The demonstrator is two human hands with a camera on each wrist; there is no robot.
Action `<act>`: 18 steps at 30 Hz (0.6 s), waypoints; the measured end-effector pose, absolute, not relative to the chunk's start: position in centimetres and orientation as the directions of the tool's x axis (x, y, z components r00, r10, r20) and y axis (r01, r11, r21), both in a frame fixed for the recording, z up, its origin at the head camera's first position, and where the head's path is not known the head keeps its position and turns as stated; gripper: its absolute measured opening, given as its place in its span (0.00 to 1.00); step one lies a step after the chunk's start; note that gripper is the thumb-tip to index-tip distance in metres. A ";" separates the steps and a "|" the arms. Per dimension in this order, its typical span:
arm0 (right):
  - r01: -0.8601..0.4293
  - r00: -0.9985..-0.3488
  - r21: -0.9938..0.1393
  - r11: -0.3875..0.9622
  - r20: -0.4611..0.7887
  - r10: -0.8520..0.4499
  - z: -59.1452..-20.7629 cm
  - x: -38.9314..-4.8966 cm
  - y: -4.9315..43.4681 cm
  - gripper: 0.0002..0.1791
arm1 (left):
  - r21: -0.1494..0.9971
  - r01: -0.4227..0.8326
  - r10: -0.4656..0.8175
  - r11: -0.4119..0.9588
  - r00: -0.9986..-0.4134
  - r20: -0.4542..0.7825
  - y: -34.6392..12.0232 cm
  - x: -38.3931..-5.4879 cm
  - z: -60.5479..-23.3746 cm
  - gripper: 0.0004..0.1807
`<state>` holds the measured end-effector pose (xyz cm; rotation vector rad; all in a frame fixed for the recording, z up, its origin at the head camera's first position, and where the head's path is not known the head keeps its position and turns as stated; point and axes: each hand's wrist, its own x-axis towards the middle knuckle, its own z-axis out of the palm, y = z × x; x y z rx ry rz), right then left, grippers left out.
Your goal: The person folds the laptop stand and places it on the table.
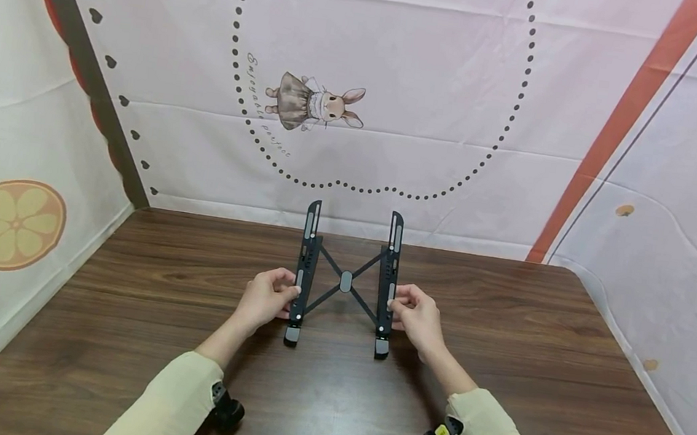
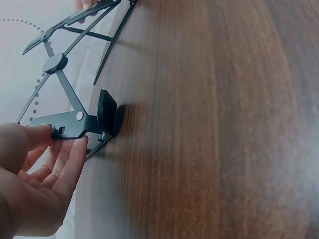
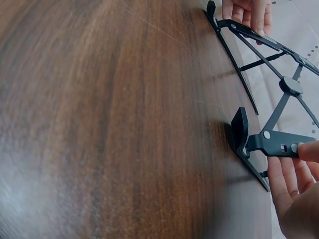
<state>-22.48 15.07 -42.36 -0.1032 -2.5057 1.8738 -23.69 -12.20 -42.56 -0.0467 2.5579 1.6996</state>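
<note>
Between thumb and fingers you pinch a black, grey-padded folding stand (image 1: 346,281) with X-shaped bracing — left hand (image 1: 268,297) on its left rail (image 1: 307,267), right hand (image 1: 420,318) on the other — spread wide on the brown wood-grain table (image 1: 324,405).

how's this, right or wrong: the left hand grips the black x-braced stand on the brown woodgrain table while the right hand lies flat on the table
Not quite: the right hand does not lie flat on the brown woodgrain table; it pinches the right rail of the black X-braced stand, as the right wrist view shows. The left hand does grip the stand.
</note>
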 end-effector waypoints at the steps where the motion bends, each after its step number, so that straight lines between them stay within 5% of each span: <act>1: 0.048 -0.998 -0.958 0.283 -0.032 0.060 -42.4 -22.5 15.1 0.12 | 0.919 -0.068 0.013 0.387 -0.997 -0.079 -12.2 -23.7 -42.5 0.09; 18: 0.046 -0.998 -0.957 0.286 -0.029 0.063 -42.3 -22.5 14.7 0.14 | 0.920 -0.077 0.016 0.385 -0.996 -0.089 -11.8 -23.6 -42.4 0.09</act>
